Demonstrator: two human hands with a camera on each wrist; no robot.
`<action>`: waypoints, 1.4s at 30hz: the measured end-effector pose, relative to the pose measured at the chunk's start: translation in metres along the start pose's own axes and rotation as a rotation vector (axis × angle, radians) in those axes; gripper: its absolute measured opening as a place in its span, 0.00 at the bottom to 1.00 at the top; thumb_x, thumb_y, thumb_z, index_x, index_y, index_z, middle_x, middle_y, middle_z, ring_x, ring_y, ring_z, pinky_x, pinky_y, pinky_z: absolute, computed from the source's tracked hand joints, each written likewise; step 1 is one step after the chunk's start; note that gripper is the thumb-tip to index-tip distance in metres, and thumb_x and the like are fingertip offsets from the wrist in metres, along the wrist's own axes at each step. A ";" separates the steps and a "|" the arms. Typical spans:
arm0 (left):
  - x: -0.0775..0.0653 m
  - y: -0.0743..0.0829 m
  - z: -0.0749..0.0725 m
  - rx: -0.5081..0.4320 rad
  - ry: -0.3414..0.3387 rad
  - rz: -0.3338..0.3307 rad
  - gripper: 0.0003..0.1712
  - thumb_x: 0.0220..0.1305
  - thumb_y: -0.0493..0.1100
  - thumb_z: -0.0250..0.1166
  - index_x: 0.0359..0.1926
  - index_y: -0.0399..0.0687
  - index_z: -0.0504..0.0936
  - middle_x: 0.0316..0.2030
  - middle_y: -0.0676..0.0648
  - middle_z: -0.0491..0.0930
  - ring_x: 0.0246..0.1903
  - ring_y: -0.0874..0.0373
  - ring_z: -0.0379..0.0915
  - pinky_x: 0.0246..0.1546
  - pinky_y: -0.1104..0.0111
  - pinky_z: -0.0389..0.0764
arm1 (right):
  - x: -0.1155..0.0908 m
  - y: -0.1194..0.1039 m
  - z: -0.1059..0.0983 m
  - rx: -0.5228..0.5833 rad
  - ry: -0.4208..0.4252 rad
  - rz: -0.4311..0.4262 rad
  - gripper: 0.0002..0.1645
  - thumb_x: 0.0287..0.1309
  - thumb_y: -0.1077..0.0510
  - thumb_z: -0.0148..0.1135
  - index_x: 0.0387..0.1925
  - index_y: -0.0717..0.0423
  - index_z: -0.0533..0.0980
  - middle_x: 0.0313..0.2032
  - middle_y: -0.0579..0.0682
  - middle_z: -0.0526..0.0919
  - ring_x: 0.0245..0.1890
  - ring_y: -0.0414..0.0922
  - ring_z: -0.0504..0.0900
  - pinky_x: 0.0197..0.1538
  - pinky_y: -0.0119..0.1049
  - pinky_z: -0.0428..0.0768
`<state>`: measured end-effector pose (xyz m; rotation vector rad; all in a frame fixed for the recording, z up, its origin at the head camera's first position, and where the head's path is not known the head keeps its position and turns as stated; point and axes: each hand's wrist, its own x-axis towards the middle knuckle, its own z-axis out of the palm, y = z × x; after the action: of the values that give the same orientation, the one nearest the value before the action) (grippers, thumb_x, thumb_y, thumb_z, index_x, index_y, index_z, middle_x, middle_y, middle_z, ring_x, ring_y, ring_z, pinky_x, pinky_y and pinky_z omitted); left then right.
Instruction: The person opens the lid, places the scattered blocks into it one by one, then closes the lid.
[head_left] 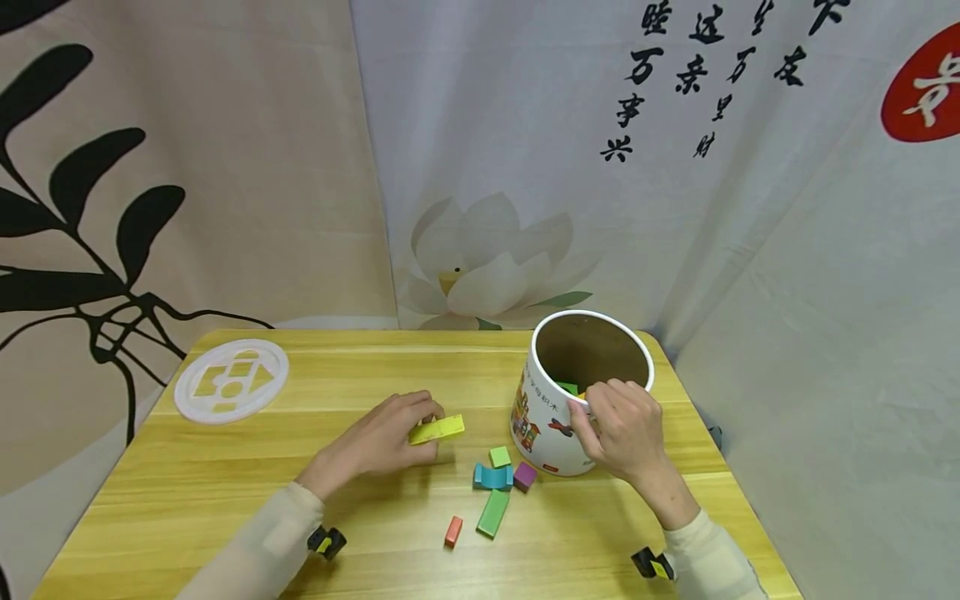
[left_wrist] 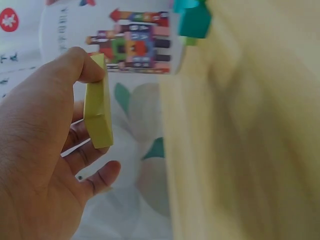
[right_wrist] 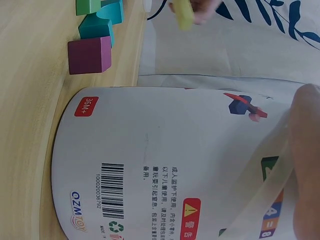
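My left hand (head_left: 393, 432) pinches a yellow rectangular block (head_left: 437, 429) between thumb and fingers, held above the table. In the left wrist view the yellow block (left_wrist: 100, 107) stands upright in the grip. My right hand (head_left: 624, 425) grips the near rim of a white printed bucket (head_left: 542, 421), thumb outside and fingers over the edge. Part of a green block (head_left: 567, 387) shows inside the bucket. Between the hands lie a small light-green block (head_left: 499, 457), a blue arched block (head_left: 492, 477), a purple cube (head_left: 525, 477), a green oblong block (head_left: 492, 513) and a small red block (head_left: 453, 532).
A white round plate with cut-out shapes (head_left: 277, 367) lies at the table's far left. The wooden table (head_left: 360, 358) ends at a printed cloth backdrop (head_left: 480, 167). More cloth hangs along the right side.
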<state>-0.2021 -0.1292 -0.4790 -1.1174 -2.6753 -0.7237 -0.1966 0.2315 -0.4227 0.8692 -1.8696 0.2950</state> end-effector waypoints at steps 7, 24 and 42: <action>0.031 0.007 -0.019 -0.028 0.081 0.033 0.14 0.58 0.44 0.68 0.45 0.48 0.85 0.34 0.58 0.76 0.26 0.66 0.68 0.21 0.77 0.68 | 0.000 0.001 0.000 0.001 -0.001 -0.005 0.25 0.65 0.49 0.52 0.13 0.52 0.62 0.13 0.39 0.55 0.14 0.37 0.51 0.17 0.32 0.50; 0.113 0.043 -0.061 0.008 0.214 0.157 0.17 0.58 0.45 0.66 0.47 0.44 0.85 0.34 0.54 0.75 0.25 0.63 0.65 0.23 0.73 0.65 | 0.000 0.002 -0.001 -0.006 0.005 -0.010 0.26 0.65 0.49 0.52 0.13 0.51 0.61 0.12 0.40 0.56 0.13 0.38 0.51 0.17 0.32 0.49; 0.182 0.091 -0.067 0.008 0.092 0.200 0.18 0.63 0.48 0.64 0.51 0.48 0.84 0.41 0.54 0.78 0.32 0.64 0.68 0.28 0.74 0.69 | 0.002 0.000 -0.001 -0.010 -0.004 -0.008 0.26 0.66 0.48 0.51 0.13 0.52 0.62 0.13 0.39 0.55 0.13 0.37 0.51 0.16 0.32 0.50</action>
<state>-0.2707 0.0076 -0.3291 -1.2933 -2.4452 -0.7086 -0.1967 0.2312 -0.4210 0.8705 -1.8695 0.2792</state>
